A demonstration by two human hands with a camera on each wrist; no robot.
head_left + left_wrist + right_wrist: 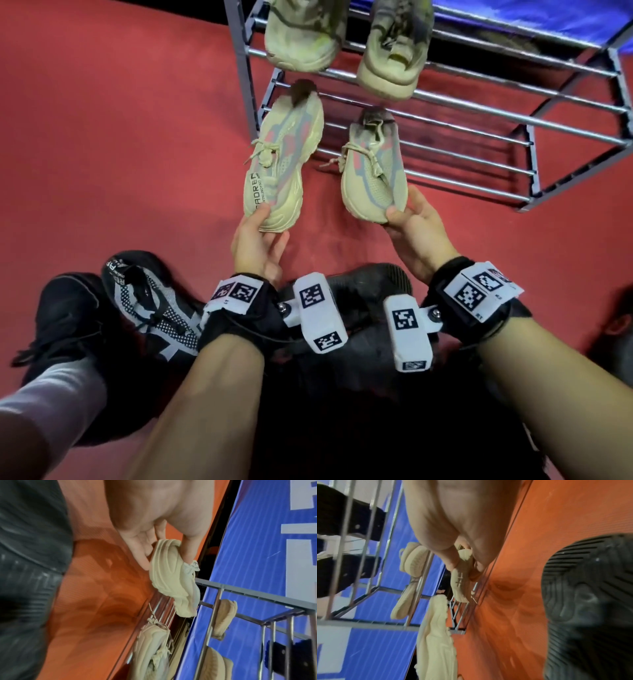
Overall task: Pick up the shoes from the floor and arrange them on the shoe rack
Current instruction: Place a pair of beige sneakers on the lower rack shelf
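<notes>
Two beige sneakers with pink and grey panels hang heel-first from my hands in front of the metal shoe rack (513, 116). My left hand (265, 226) pinches the heel of the left beige sneaker (281, 164) (168, 577), thumb on top and fingers under the sole. My right hand (404, 210) grips the heel of the right beige sneaker (373, 171) (460, 582) the same way. Both toes point at the rack's lowest bars (462, 164). A black-and-white sneaker (154, 308) lies on the red floor at the lower left, and a black shoe (359, 284) (590, 601) lies between my wrists.
Another beige pair (301, 34) sits on the shelf above, heels toward me. Dark shoes (342, 513) rest on a higher tier. A blue banner (257, 547) stands behind the rack. My own foot in a black shoe and white sock (68, 325) is at the far left.
</notes>
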